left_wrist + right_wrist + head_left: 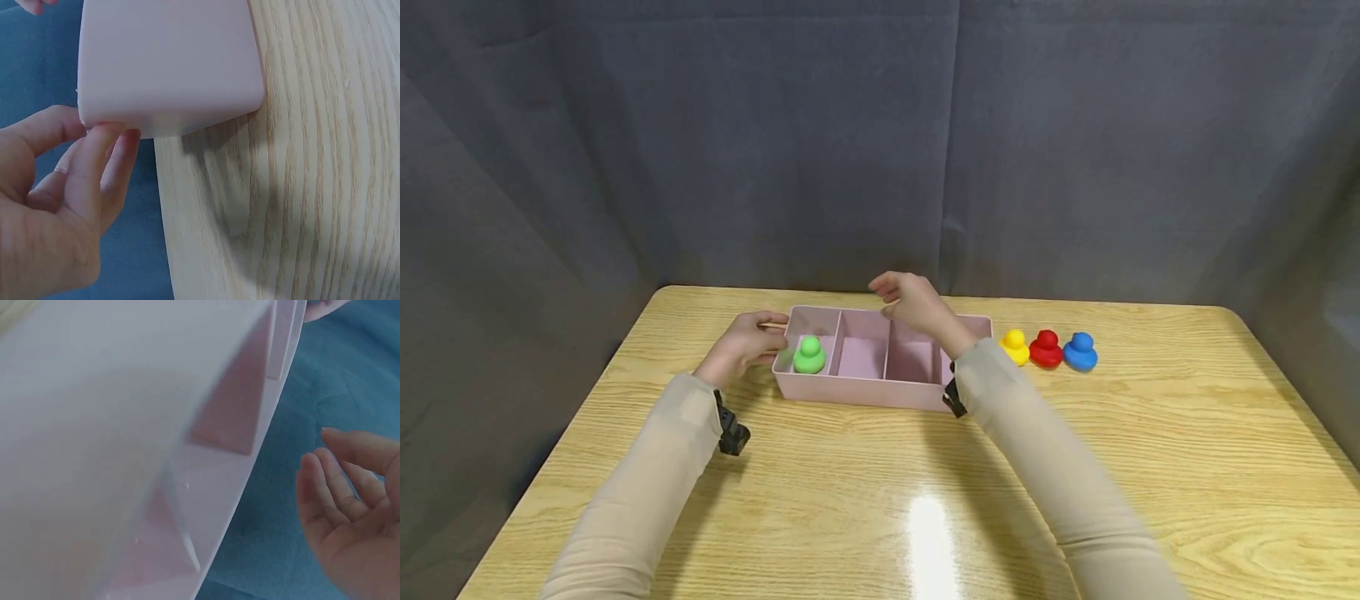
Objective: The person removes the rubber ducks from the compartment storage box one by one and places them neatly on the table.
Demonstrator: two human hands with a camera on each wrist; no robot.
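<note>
With our left hand (741,342) steadying the tray (857,390) by its left end, green duck (809,356) inside, our empty, relaxed right hand (913,302) should reach gently toward the ducks (1048,349).

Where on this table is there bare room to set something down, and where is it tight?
Bare table lies in front of the pink tray, between the two sleeves, and right of the blue duck. Inside the tray, compartments beside the green duck look bare. Crowded: the tray's left end, touched by the left hand, and the yellow duck and red duck row.
</note>
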